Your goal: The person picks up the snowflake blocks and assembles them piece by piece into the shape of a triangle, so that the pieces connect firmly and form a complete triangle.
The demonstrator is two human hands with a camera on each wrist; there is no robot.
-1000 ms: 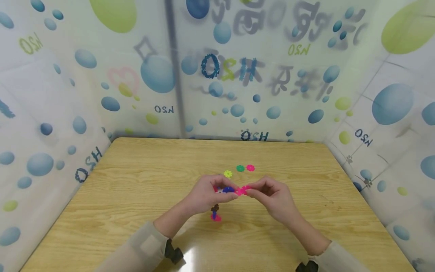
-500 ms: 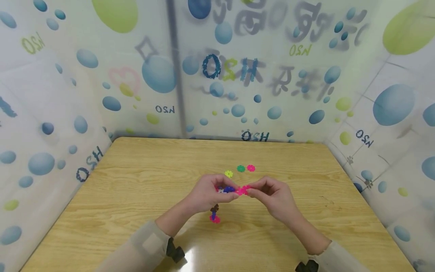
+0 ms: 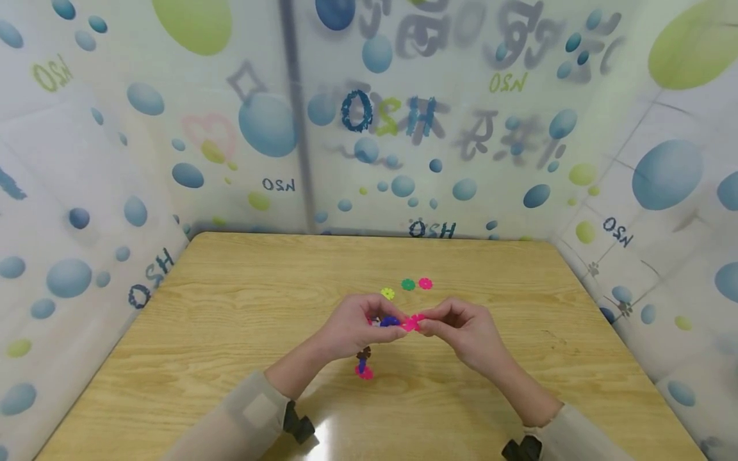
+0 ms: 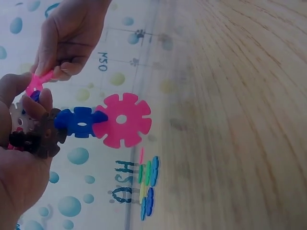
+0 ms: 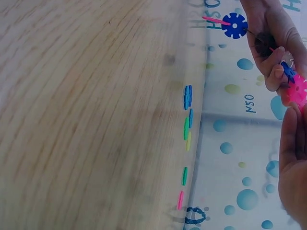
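My left hand [image 3: 348, 330] grips a chain of interlocking snowflake discs above the table. From that hand hangs one end of the chain: a brown disc [image 4: 48, 134], a blue disc [image 4: 72, 128] and a large pink disc [image 4: 136, 122]. A white disc [image 4: 18, 117] lies partly hidden among the fingers. At the other end, another blue disc [image 3: 389, 321] joins bright pink snowflake discs [image 3: 412, 323] between the two hands. My right hand [image 3: 469, 333] pinches the outer pink piece between thumb and fingers. The fingertips hide how these pink pieces fit together.
Beyond the hands, a yellow disc [image 3: 387, 293], a green disc [image 3: 408, 284] and a pink disc [image 3: 425, 283] lie flat on the wooden table [image 3: 259, 275]. Several blue discs [image 5: 187, 97] show edge-on in the right wrist view. A patterned curtain [image 3: 230, 192] surrounds the table.
Both hands stay nearly in place with the pink pieces between them. The hanging end of the chain has shifted slightly left and down.
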